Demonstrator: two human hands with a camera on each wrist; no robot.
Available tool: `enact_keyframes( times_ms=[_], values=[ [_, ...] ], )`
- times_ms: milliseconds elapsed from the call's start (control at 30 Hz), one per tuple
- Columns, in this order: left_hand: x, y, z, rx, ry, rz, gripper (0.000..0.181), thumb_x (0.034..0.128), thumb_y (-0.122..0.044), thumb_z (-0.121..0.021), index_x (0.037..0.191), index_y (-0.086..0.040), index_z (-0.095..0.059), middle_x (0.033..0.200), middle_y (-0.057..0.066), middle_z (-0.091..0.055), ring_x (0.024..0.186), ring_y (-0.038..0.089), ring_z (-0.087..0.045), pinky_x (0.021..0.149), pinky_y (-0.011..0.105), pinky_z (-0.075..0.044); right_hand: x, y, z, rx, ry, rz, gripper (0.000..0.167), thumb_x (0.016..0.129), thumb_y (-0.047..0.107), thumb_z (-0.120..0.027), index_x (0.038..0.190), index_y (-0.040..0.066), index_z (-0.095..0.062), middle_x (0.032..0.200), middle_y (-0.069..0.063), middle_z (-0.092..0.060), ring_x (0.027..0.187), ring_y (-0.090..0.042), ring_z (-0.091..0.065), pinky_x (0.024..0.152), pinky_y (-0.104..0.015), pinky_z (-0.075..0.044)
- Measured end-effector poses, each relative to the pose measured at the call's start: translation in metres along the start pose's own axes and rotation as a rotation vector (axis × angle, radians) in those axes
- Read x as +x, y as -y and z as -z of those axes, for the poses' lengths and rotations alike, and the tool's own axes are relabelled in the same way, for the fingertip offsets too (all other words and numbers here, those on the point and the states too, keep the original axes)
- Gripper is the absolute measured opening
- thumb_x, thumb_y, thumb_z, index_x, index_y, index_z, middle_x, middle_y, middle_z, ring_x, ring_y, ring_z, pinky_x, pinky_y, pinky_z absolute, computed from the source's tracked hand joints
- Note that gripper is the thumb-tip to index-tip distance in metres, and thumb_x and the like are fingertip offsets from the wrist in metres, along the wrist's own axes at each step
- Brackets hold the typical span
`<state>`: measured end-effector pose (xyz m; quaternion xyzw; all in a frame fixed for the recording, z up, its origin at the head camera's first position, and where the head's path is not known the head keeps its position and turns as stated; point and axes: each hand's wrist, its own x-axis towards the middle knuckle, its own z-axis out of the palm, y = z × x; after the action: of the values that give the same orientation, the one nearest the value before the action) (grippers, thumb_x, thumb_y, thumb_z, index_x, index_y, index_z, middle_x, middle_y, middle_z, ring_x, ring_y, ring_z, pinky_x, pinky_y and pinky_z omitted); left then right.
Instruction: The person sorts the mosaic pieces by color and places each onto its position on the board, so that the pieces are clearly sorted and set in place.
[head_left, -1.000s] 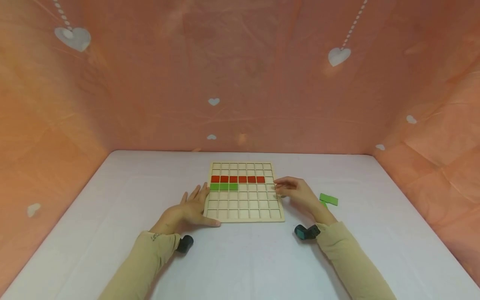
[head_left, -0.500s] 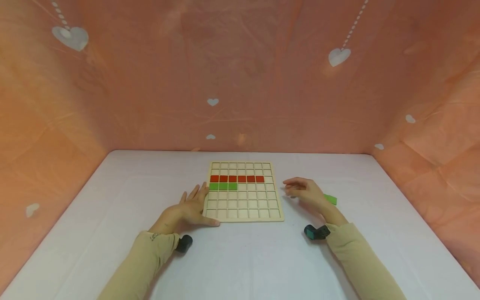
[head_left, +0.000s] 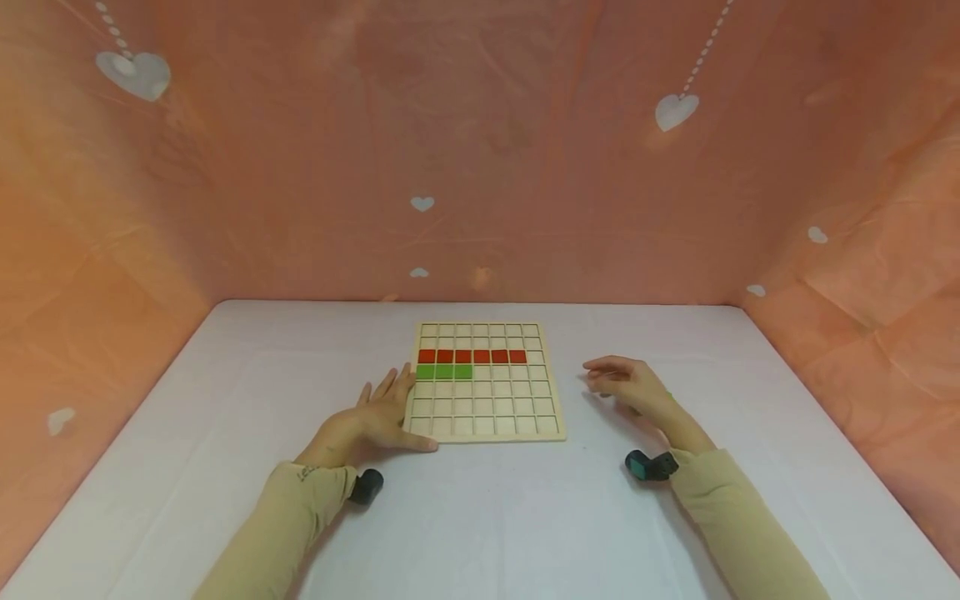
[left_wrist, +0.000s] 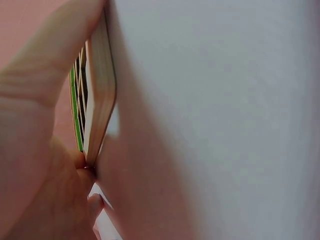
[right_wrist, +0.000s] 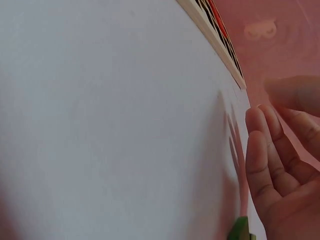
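A pale wooden grid board (head_left: 483,408) lies flat on the white table. Six squares in one row are red (head_left: 482,357), and three in the row in front of it are green (head_left: 444,372). My left hand (head_left: 378,421) rests against the board's left edge, fingers spread along the side and thumb at the front corner. To the right of the board, my right hand (head_left: 633,387) hovers over the table with loosely bent fingers and holds nothing. Green pieces (right_wrist: 241,229) lie on the table below it in the right wrist view; in the head view the hand hides nearly all of them.
The table (head_left: 495,517) has a white cover. Peach cloth (head_left: 480,167) with pale hearts hangs behind it and at both sides. Each wrist wears a small dark camera, one at the left cuff (head_left: 366,487) and one at the right cuff (head_left: 651,466).
My right hand has moved right, away from the board's edge, and now covers the green pieces that showed beside it. The left hand stays at the board's edge.
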<state>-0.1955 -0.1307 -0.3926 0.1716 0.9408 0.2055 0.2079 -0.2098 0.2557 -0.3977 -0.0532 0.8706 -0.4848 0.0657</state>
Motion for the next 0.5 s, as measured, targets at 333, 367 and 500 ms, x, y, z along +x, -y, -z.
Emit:
enact_keyframes(
  times_ms=[333,367,500],
  values=[
    [0.0,0.0,0.0,-0.008,0.001,-0.005,0.117,0.0768,-0.053,-0.074,0.151,0.006,-0.004,0.16,0.022,0.004,0.147,0.04,0.005,0.115,0.061,0.004,-0.006,-0.009,0.015,-0.031,0.028,0.002,0.042,0.09,0.018,-0.066,0.126,-0.002,-0.058,0.12,-0.023,-0.063,0.089,-0.008,-0.063,0.073,-0.024,-0.051],
    [0.001,0.0,0.0,-0.01,0.001,-0.007,0.117,0.0767,-0.053,-0.074,0.151,0.006,-0.004,0.16,0.022,0.004,0.147,0.04,0.005,0.115,0.061,0.005,-0.007,-0.01,0.016,-0.036,0.026,-0.002,0.042,0.09,0.019,-0.066,0.126,-0.002,-0.058,0.121,-0.022,-0.063,0.089,-0.007,-0.063,0.075,-0.024,-0.052],
    [0.0,0.001,0.0,-0.024,0.0,-0.008,0.118,0.0762,-0.053,-0.074,0.151,0.006,-0.003,0.16,0.022,0.005,0.147,0.04,0.006,0.115,0.06,0.006,-0.01,-0.013,0.023,-0.074,0.009,-0.024,0.043,0.09,0.023,-0.067,0.126,0.002,-0.06,0.121,-0.019,-0.063,0.093,-0.009,-0.061,0.075,-0.022,-0.051]
  ],
)
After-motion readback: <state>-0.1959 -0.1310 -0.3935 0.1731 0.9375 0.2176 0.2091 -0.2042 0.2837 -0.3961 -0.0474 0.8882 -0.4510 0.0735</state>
